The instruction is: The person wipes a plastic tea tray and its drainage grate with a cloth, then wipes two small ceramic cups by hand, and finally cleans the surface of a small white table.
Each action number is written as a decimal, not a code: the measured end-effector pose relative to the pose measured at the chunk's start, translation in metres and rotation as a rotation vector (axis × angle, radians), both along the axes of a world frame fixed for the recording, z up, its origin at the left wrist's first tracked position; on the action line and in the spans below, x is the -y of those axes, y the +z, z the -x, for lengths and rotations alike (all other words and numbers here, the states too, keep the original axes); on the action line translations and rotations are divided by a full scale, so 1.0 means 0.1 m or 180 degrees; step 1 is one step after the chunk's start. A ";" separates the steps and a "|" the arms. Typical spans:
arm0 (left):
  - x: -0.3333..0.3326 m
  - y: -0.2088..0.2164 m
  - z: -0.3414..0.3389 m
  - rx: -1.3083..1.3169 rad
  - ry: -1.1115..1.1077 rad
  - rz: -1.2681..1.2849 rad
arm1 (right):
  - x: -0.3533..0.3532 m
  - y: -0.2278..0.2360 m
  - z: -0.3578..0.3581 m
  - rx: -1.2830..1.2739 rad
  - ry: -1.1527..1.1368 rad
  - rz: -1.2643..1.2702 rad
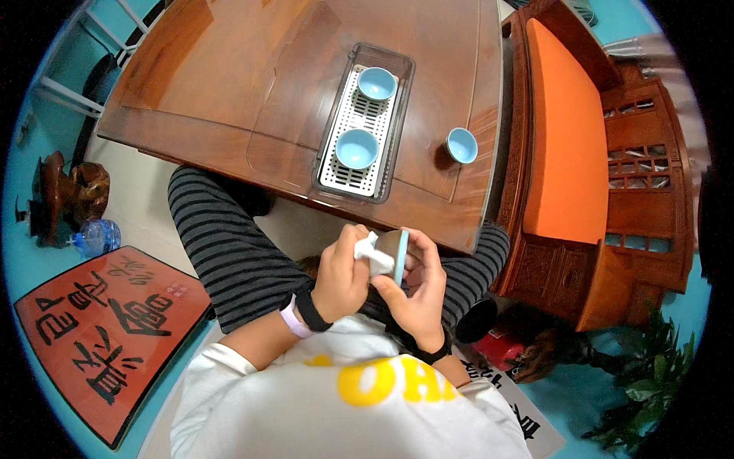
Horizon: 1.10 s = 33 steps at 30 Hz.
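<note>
Over my lap, just off the table's near edge, both hands work close together. My left hand (341, 271) is closed on a crumpled white tissue (374, 256), which is pressed against a small teacup. That teacup (401, 258), with a light blue rim and brownish outside, is turned on its side in my right hand (420, 289), whose fingers and thumb wrap round it. Its inside is mostly hidden from here. Ahead on the table, two light blue teacups (357, 149) (377, 84) stand upright on a slotted white tea tray (349, 182). Another light blue teacup (462, 145) sits right of the tray.
The polished wooden table (222, 84) fills the far side. To its right stands a carved wooden bench with an orange cushion (566, 130). On the floor lie a red calligraphy sheet (115, 336) and a clear plastic bottle (98, 237); a leafy plant (650, 382) is at lower right.
</note>
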State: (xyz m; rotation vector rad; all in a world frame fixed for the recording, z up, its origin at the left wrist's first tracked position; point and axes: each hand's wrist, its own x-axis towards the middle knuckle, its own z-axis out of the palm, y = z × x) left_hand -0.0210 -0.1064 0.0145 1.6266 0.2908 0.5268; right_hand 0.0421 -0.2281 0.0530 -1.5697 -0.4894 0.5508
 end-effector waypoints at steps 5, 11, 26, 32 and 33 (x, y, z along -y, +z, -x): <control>-0.06 -0.26 -0.10 -0.0195 -0.0593 0.2038 | -0.06 0.33 -0.33 0.0654 0.0718 0.0862; -0.29 -0.49 -0.11 0.0118 -0.1532 0.3399 | -0.35 0.83 -0.93 0.0905 0.0947 0.0709; -0.38 -0.81 -0.05 0.0690 -0.1949 0.5246 | -1.66 -0.01 -2.19 0.2899 0.0954 0.2174; -0.50 -0.63 -0.06 0.1061 -0.2013 0.5154 | -1.80 -0.14 -2.21 0.2946 0.1048 0.2360; -0.51 -0.61 -0.05 0.1022 -0.2034 0.5069 | -1.80 -0.15 -2.21 0.2989 0.1064 0.2354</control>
